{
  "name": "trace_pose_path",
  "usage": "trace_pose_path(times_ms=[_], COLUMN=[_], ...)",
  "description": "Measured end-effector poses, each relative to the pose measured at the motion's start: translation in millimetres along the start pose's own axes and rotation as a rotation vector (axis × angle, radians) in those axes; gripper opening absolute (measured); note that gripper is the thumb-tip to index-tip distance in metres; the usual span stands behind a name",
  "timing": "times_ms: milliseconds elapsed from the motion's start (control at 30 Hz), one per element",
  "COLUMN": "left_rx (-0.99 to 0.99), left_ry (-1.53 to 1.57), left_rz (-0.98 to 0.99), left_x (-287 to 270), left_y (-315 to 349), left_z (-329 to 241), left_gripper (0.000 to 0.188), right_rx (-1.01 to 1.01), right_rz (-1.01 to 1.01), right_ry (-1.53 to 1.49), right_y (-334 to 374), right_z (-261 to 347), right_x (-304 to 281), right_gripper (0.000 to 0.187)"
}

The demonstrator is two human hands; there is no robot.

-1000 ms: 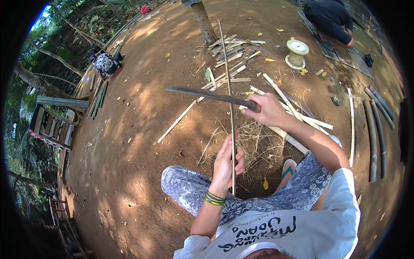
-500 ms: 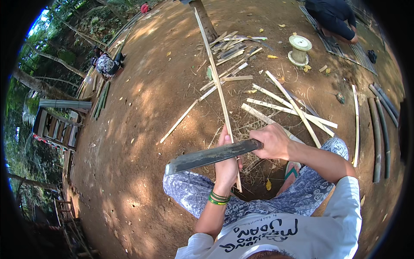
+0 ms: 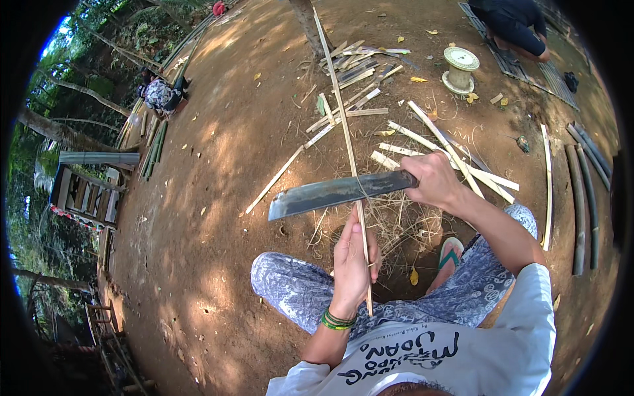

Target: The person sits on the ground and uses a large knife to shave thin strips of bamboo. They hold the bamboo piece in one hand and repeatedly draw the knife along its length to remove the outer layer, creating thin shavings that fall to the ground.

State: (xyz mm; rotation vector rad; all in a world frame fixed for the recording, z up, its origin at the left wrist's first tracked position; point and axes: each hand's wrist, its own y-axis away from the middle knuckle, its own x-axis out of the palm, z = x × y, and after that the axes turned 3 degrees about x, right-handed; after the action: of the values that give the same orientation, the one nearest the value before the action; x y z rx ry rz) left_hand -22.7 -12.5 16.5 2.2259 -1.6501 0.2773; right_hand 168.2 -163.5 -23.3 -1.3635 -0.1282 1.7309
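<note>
Head view: The left hand [image 3: 353, 263] is closed around a long, thin pale strip [image 3: 345, 132] close to its near end. A short tail of the strip projects below this grip toward the person's lap; the far greater length extends away from the hand, slanting slightly left, its tip overlapping a tree trunk [image 3: 306, 25] in view.

The right hand [image 3: 432, 179] is clenched on the handle of a long knife [image 3: 320, 197]. The broad blade points left and crosses in front of the strip just beyond the left hand. A thin curl [image 3: 362, 187] shows at the crossing; whether the edge bears on the strip cannot be told.

Fine shavings [image 3: 396, 219] lie on the ground beyond the left hand. Loose strips [image 3: 447, 150] lie near the right hand, apart from both grips.
</note>
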Motion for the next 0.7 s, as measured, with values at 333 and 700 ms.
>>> trace_pose_path(times_ms=[333,700], left_rx=[0.047,-0.021], left_ry=[-0.146,-0.073], left_rz=[-0.061,-0.062], left_x=[-18.7,-29.3], left_y=[-0.9,17.6], left_z=[7.5,4.9], left_gripper=[0.056,0.036], right_rx=[-0.197,-0.149], right_rz=[0.215,0.100], right_ry=[-0.123,0.027], right_y=[22.1,1.3], right_z=[48.4,-5.4], right_x=[3.5,17.9], right_gripper=[0.035,0.025])
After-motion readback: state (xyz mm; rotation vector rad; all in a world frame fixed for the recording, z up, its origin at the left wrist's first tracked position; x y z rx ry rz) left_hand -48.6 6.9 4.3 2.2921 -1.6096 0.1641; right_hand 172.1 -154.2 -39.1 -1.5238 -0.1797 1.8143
